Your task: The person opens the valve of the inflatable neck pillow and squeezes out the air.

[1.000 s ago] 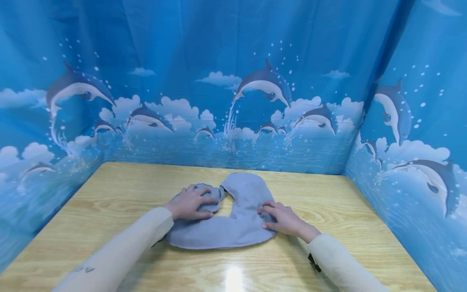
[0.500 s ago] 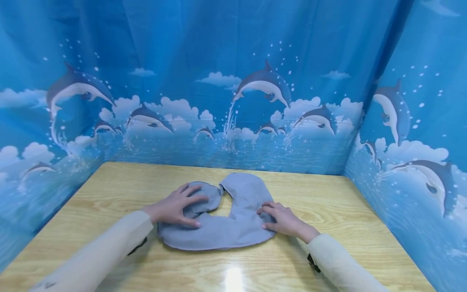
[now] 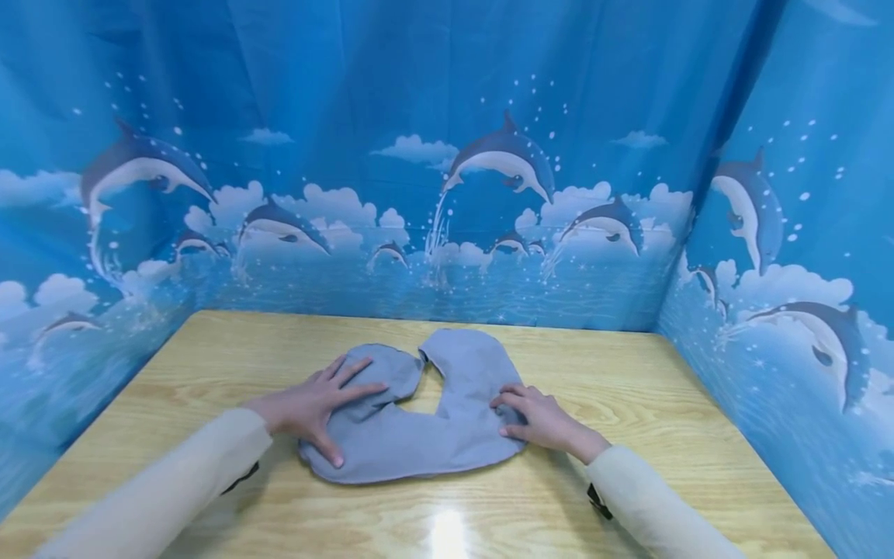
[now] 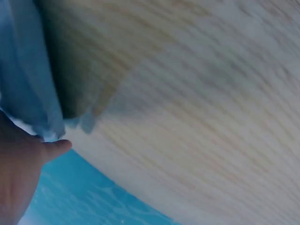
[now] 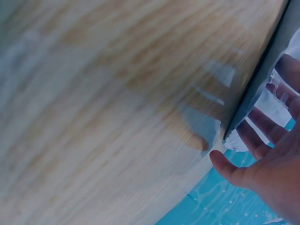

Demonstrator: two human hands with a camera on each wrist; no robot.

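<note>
A grey U-shaped cloth neck pillow [image 3: 419, 444] lies flat on the wooden table, with a bare patch of wood showing in its middle gap. Over its left arm my left hand [image 3: 310, 405] rests with fingers spread and thumb toward the near left edge. My right hand [image 3: 543, 421] lies on the right side of the pillow, fingertips touching the cloth. In the left wrist view, the thumb of the left hand [image 4: 21, 164] is beside a hanging fold of the pillow [image 4: 26, 70]. The right wrist view has the right hand [image 5: 267, 164] with loosely extended fingers at the pillow's edge [image 5: 258, 82].
The light wooden table [image 3: 670, 466] has a bright glare spot near its front. Blue curtains [image 3: 335, 140] printed with dolphins and clouds stand close behind the table and along its sides.
My left hand has slid left and nearer from the pillow's left arm, its fingers spreading wider. The pillow's left end is spread flatter. My right hand stays in place.
</note>
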